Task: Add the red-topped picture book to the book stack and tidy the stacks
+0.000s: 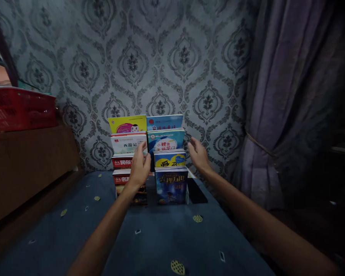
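Observation:
Children's books stand upright in two stepped columns on a dark blue patterned cloth (143,245). In the left column are a yellow book (117,124), a white book (120,144) and red-topped books (120,179) at the front. The right column has a light blue book (164,121), a teal book (172,137), a yellow-and-blue book (161,159) and a dark blue book (171,188). My left hand (140,165) is open before the left column, covering part of its covers; contact is unclear. My right hand (199,154), fingers apart, is open just right of the right column.
A flat black object (197,190) lies right of the front books. On the left, a red plastic basket (20,109) sits on a brown wooden cabinet (31,168). Patterned wallpaper (161,57) is behind, and a tied purple curtain (264,115) hangs at right.

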A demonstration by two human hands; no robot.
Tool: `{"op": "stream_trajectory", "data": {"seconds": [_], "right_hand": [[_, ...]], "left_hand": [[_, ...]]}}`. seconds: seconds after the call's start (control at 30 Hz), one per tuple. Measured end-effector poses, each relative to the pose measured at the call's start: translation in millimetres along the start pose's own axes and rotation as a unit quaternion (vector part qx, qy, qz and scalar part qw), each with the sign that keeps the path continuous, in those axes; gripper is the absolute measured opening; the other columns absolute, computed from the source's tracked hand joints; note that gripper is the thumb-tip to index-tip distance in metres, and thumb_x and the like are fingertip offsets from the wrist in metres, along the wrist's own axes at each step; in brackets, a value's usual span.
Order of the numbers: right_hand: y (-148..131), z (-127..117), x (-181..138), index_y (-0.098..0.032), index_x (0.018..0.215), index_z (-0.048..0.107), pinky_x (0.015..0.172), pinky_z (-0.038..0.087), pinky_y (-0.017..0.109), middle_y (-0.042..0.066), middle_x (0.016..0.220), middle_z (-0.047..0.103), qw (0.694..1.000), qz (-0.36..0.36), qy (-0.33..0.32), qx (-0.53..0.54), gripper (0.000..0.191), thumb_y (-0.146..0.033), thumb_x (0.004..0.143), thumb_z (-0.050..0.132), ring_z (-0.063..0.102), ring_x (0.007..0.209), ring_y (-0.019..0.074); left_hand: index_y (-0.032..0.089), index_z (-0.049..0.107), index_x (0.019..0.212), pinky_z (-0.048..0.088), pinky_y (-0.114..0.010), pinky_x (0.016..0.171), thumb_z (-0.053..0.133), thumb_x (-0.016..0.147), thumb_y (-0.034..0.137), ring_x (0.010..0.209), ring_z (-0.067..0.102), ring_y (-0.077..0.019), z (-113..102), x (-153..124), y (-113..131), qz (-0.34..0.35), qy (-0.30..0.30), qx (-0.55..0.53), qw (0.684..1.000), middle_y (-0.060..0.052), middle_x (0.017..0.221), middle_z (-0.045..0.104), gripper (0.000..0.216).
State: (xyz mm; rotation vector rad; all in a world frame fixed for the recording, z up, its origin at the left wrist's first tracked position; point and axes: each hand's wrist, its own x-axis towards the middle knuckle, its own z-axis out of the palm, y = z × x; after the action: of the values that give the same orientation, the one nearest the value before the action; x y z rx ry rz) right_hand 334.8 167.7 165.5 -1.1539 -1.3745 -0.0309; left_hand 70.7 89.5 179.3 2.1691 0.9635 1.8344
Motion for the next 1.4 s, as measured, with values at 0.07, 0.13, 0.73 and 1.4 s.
{"op": "stream_trajectory", "data": {"seconds": [0.07, 0.13, 0.73, 1.4], "right_hand": [[16.1, -3.8, -26.3, -0.012, 0.137, 0.054, 0.107, 0.046, 0.049, 0.018, 0.139, 0.062, 0.999, 0.029, -0.019, -0.024, 0.055, -0.042, 0.092, 0.044, 0.059, 0.128, 0.0303], [33.2, -8.1, -55.1, -0.011, 0.133, 0.057, 0.103, 0.049, 0.050, 0.020, 0.135, 0.064, 0.996, 0.062, -0.042, -0.054, 0.053, -0.039, 0.090, 0.044, 0.062, 0.123, 0.0321], [121.4, -11.6, -179.7, -0.010, 0.140, 0.049, 0.104, 0.043, 0.051, 0.021, 0.137, 0.060, 0.912, 0.176, -0.171, -0.330, 0.061, -0.046, 0.091, 0.043, 0.057, 0.127, 0.0375], [110.5, -12.8, -177.9, -0.009, 0.144, 0.045, 0.103, 0.042, 0.048, 0.021, 0.135, 0.061, 0.887, 0.168, -0.226, -0.366, 0.063, -0.044, 0.092, 0.049, 0.056, 0.127, 0.0363]], "left_hand": [[0.018, 0.046, 0.137, 0.048, -0.045, 0.110, 0.043, 0.096, 0.020, 0.130, 0.056, -0.0246, -3.2, -21.6, -0.2, 0.026, -0.023, 0.034, 0.999, -0.015, 0.139, 0.057, 0.041], [0.018, 0.049, 0.137, 0.042, -0.047, 0.115, 0.042, 0.097, 0.018, 0.134, 0.052, -0.0244, -7.8, -29.2, -1.2, 0.069, -0.044, 0.080, 0.993, -0.015, 0.141, 0.056, 0.041], [0.013, 0.054, 0.134, 0.030, -0.048, 0.119, 0.047, 0.094, 0.020, 0.142, 0.041, -0.0298, -57.9, 133.5, -0.9, 0.161, 0.023, 0.360, 0.919, -0.017, 0.141, 0.056, 0.041], [0.017, 0.069, 0.107, 0.042, -0.038, 0.093, 0.035, 0.101, 0.033, 0.108, 0.063, -0.0291, -42.5, 187.3, 16.9, 0.064, -0.135, 0.502, 0.852, -0.014, 0.112, 0.072, 0.038]]}}
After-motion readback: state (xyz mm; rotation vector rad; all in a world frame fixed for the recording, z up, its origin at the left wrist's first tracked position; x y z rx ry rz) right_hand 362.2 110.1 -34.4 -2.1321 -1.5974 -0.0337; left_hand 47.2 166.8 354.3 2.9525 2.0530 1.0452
